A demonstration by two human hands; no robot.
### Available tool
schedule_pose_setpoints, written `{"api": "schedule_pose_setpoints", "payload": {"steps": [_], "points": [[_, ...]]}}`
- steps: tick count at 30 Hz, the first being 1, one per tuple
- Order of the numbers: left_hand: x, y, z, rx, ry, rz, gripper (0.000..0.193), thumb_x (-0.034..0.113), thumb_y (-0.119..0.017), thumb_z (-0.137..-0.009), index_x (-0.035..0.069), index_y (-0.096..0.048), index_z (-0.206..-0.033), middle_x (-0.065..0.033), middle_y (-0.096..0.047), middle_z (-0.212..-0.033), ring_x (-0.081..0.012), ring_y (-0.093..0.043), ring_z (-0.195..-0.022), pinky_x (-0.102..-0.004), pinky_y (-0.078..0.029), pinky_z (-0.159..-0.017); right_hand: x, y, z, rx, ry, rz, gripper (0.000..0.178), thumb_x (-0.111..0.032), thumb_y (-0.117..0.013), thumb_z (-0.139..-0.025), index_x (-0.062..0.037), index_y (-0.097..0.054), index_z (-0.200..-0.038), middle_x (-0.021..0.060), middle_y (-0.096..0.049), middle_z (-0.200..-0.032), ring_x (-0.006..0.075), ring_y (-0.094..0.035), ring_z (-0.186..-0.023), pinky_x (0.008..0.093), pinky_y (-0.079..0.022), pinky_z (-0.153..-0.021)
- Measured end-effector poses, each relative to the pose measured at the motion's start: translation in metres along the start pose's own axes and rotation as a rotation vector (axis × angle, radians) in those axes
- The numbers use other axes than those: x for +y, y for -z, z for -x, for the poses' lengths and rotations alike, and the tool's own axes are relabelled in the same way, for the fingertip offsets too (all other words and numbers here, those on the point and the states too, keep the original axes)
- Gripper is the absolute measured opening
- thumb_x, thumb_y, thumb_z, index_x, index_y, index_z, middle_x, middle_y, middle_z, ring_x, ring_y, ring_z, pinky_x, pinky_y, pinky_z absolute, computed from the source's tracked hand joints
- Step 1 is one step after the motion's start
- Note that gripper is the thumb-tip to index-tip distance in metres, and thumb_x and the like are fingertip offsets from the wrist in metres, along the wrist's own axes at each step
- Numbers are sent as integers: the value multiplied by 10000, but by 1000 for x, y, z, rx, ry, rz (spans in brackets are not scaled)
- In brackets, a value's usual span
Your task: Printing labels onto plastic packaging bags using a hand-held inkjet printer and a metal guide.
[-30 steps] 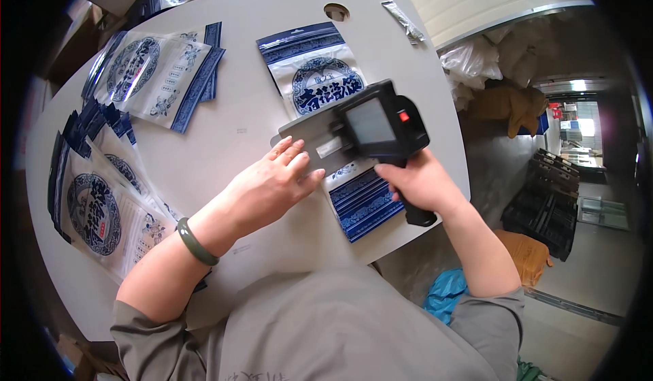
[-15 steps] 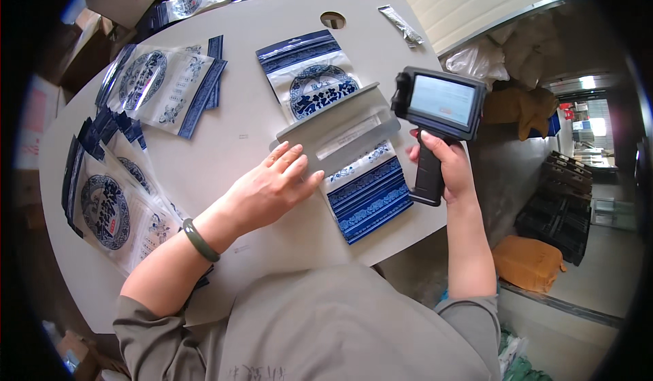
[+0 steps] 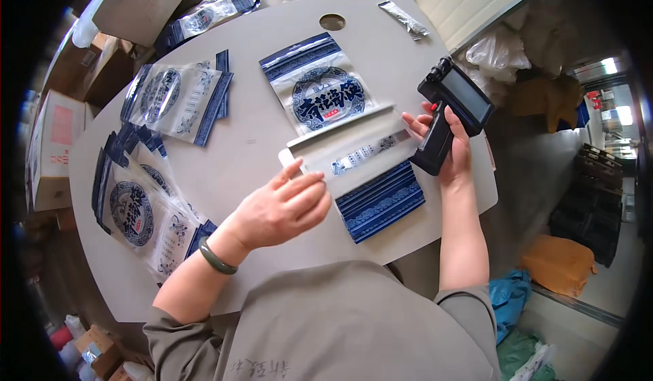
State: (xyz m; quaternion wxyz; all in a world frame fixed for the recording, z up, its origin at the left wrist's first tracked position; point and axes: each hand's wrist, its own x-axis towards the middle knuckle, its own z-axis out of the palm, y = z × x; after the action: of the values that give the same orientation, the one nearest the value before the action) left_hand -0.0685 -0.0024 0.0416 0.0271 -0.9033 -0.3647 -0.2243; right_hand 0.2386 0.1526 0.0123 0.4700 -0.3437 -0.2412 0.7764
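Observation:
My right hand [image 3: 457, 151] grips the handle of a black handheld printer [image 3: 441, 136] with a small screen, raised over the right side of the table. At the left end of a pale slotted plate [image 3: 314, 158], my left hand [image 3: 282, 207] has its fingers bent around the near corner; the thumb is hidden. That plate lies tilted across the middle of a blue-and-white plastic pouch [image 3: 328, 92], and part of the pouch's print shows through the slot. The pouch's dark blue patterned end sticks out below the plate. A green bangle sits on my left wrist.
More pouches lie in a fanned pile [image 3: 132, 211] at the near left and in another pile [image 3: 170, 98] at the far left. A narrow silvery packet [image 3: 405, 20] is near the far right edge, beside a round table hole [image 3: 332, 22]. Cartons [image 3: 58, 150] stand left of the table.
The printer has moved up and right and turned away from the pouch. The plate's angle has changed, its slot now showing the pouch print, and my left fingers have curled at its corner.

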Motion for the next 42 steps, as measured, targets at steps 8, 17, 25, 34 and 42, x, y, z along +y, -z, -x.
{"api": "schedule_pose_setpoints", "payload": {"steps": [8, 17, 25, 34, 42], "points": [[19, 2, -6, 49, 12, -65, 196, 124, -648, -849, 110, -623, -1043, -23, -592, -1171, -167, -575, -1142, -416, -406, -1094, 8, -8, 7, -21, -21, 251, 397, -229, -601, -932, 85, -553, -1170, 182, -683, -952, 231, -661, -929, 345, -518, -899], [25, -23, -53, 995, 668, 799, 658, 544, -499, -950, -12, -469, -1301, -181, -491, -1297, -253, -551, -1131, -350, -478, -914, 22, 20, 11, -89, 137, -253, 406, -199, -575, -946, 73, -482, -1232, 97, -594, -902, 204, -600, -960, 378, -475, -1015], [-7, -38, -66, 879, 1114, 1596, 372, 289, -469, -1021, 21, -521, -1274, -69, -672, -966, -139, -655, -857, -270, -551, -738, 21, 15, 15, 43, 216, -154, 416, -187, -602, -935, 47, -470, -1253, 92, -598, -935, 190, -576, -1010, 393, -446, -1047], [8, -18, -62, 570, 1019, 1333, 343, 120, -597, -956, 3, -475, -1254, -99, -683, -972, -133, -676, -849, -229, -566, -686, 20, 2, 19, 90, 395, 32, 489, -195, -616, -912, 54, -441, -1295, 147, -660, -985, 229, -597, -1108, 367, -489, -986], [15, -21, -51, 571, 968, 1258, 294, 88, -550, -978, 33, -477, -1258, -82, -681, -978, -104, -665, -836, -221, -549, -656, 21, 11, 26, 16, 313, 64, 470, -275, -581, -931, 20, -480, -1283, 98, -660, -935, 194, -652, -937, 352, -536, -856]]}}
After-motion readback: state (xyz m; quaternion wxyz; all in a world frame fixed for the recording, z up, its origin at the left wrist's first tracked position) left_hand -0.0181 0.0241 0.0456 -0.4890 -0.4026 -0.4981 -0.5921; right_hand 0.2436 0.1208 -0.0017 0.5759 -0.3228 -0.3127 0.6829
